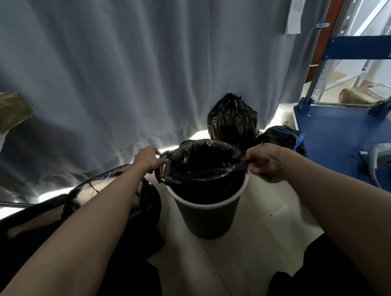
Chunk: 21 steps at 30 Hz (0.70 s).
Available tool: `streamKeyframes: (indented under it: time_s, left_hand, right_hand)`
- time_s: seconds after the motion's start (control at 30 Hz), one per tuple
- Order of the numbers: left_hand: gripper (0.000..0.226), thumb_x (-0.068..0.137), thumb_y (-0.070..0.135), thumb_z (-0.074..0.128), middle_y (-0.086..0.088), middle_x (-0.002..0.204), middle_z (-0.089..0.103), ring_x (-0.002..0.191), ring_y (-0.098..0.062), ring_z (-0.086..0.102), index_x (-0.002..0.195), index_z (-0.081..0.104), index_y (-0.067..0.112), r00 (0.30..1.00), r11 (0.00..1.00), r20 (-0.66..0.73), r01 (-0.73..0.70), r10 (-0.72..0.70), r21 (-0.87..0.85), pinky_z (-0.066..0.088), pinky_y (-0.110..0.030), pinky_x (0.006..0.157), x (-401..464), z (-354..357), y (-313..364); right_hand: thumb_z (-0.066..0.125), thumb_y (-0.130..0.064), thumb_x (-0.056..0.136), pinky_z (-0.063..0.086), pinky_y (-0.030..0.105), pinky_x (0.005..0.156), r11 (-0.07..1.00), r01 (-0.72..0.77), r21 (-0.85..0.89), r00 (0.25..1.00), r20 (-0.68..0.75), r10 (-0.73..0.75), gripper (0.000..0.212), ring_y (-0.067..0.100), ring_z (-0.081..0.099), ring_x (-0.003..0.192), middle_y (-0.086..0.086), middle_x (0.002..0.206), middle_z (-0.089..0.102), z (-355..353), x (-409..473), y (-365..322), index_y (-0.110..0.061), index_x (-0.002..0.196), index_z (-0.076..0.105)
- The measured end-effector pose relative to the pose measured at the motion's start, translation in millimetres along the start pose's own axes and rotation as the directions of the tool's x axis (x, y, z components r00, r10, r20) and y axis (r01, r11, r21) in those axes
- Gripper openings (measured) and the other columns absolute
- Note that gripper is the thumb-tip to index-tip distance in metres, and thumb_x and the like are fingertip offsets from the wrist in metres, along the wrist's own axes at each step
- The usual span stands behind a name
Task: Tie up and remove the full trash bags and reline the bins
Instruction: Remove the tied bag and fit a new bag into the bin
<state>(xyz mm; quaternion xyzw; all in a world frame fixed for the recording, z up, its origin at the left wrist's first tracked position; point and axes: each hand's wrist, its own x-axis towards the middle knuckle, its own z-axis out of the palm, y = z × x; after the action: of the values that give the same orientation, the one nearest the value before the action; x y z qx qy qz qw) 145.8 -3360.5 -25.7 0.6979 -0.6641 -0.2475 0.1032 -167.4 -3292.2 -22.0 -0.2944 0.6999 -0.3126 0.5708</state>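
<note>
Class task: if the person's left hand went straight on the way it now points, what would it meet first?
Probably the grey curtain; the left hand, pinching the black liner, points away past the bin. Depth is unclear.

The liner [203, 161] I pinch is thin glossy black plastic; beneath it my bin [209, 218] looks matt, dark plastic with a smooth white rim; behind it hangs soft grey cloth curtain [133, 70].
</note>
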Motion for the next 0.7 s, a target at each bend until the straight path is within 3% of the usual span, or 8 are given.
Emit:
streamKeyframes:
  time_s: [0.1, 0.17, 0.27, 0.37, 0.43, 0.57, 0.63, 0.7]
  left_hand:
    - [0.035, 0.083, 0.034, 0.072, -0.013, 0.102, 0.072, 0.090, -0.028, 0.068, 0.109, 0.072, 0.011, 1.000, 0.999, -0.008, -0.002, 0.001, -0.033, 0.054, -0.031, 0.080, 9.3, 8.3, 5.1]
    - [0.030, 0.083, 0.030, 0.071, -0.015, 0.094, 0.073, 0.084, -0.030, 0.068, 0.100, 0.074, 0.005, 0.999, 0.995, -0.021, 0.033, -0.035, -0.092, 0.057, -0.035, 0.080, 17.9, 15.3, 5.4]
    - [0.029, 0.079, 0.022, 0.077, -0.018, 0.085, 0.069, 0.075, -0.033, 0.067, 0.091, 0.069, -0.004, 0.987, 0.955, -0.002, 0.152, -0.158, -0.253, 0.059, -0.043, 0.076, 31.5, 18.0, -1.9]
    - [0.013, 0.086, 0.006, 0.069, -0.014, 0.077, 0.061, 0.062, -0.023, 0.062, 0.083, 0.057, 0.001, 0.947, 0.824, 0.143, 0.320, -0.287, -0.467, 0.056, -0.030, 0.056, 31.5, 12.1, -5.4]
    - [0.023, 0.096, 0.000, 0.051, -0.010, 0.069, 0.051, 0.050, -0.017, 0.054, 0.073, 0.048, 0.003, 0.914, 0.801, 0.240, 0.402, -0.326, -0.443, 0.043, -0.017, 0.035, 30.1, 9.3, -9.2]
    - [0.032, 0.097, -0.008, 0.036, -0.012, 0.049, 0.051, 0.028, -0.016, 0.050, 0.066, 0.044, 0.000, 0.886, 0.827, 0.311, 0.442, -0.343, -0.348, 0.038, -0.016, 0.028, 26.8, 8.7, -13.7]
    - [0.036, 0.096, -0.009, 0.034, -0.013, 0.059, 0.045, 0.034, -0.018, 0.051, 0.063, 0.043, 0.001, 0.894, 0.865, 0.317, 0.409, -0.316, -0.290, 0.038, -0.015, 0.028, 19.6, 10.4, -8.1]
    - [0.037, 0.095, -0.009, 0.036, -0.010, 0.057, 0.046, 0.045, -0.017, 0.049, 0.061, 0.042, 0.003, 0.894, 0.874, 0.347, 0.391, -0.285, -0.289, 0.036, -0.013, 0.029, 13.5, 13.8, -4.2]
  right_hand:
    - [0.048, 0.001, 0.094, 0.044, 0.017, 0.040, 1.000, 0.017, 0.009, 1.000, -0.010, -0.017, 0.023, 0.011, 0.041, 0.053, 0.005, 0.069, 0.049, 1.2, 0.6, -1.5, -0.011, 0.075, 0.050]
    - [0.048, 0.002, 0.095, 0.042, 0.015, 0.036, 1.000, 0.020, 0.023, 1.000, -0.015, -0.019, 0.023, 0.011, 0.039, 0.052, 0.005, 0.068, 0.047, 1.7, 0.0, -3.3, -0.010, 0.075, 0.049]
    - [0.047, 0.004, 0.094, 0.041, 0.016, 0.038, 0.998, 0.034, 0.045, 0.999, -0.024, -0.033, 0.026, 0.011, 0.040, 0.053, 0.004, 0.068, 0.047, 1.0, -2.5, -3.9, -0.013, 0.075, 0.048]
    - [0.044, 0.005, 0.095, 0.037, 0.014, 0.036, 0.995, 0.031, 0.091, 0.999, -0.046, -0.027, 0.029, 0.011, 0.039, 0.054, 0.003, 0.069, 0.047, -2.6, -0.2, -1.1, -0.016, 0.075, 0.047]
    - [0.040, 0.002, 0.099, 0.033, 0.010, 0.031, 0.996, 0.003, 0.095, 0.999, -0.049, 0.002, 0.030, 0.011, 0.036, 0.055, 0.003, 0.070, 0.045, -4.6, 1.6, 1.1, -0.017, 0.075, 0.045]
    - [0.032, 0.001, 0.101, 0.029, 0.010, 0.029, 0.998, -0.051, 0.040, 0.997, -0.047, 0.053, 0.037, 0.010, 0.031, 0.057, 0.001, 0.071, 0.042, -6.3, 2.2, 7.5, -0.018, 0.072, 0.043]
    - [0.033, -0.001, 0.102, 0.030, 0.010, 0.030, 0.997, -0.068, 0.023, 0.996, -0.052, 0.069, 0.035, 0.010, 0.034, 0.056, 0.002, 0.069, 0.044, -4.8, -1.2, 11.4, -0.015, 0.073, 0.047]
    - [0.037, -0.001, 0.101, 0.031, 0.013, 0.031, 0.997, -0.070, 0.023, 0.996, -0.057, 0.071, 0.033, 0.009, 0.040, 0.046, 0.002, 0.055, 0.046, -2.8, -6.5, 15.0, -0.014, 0.073, 0.048]
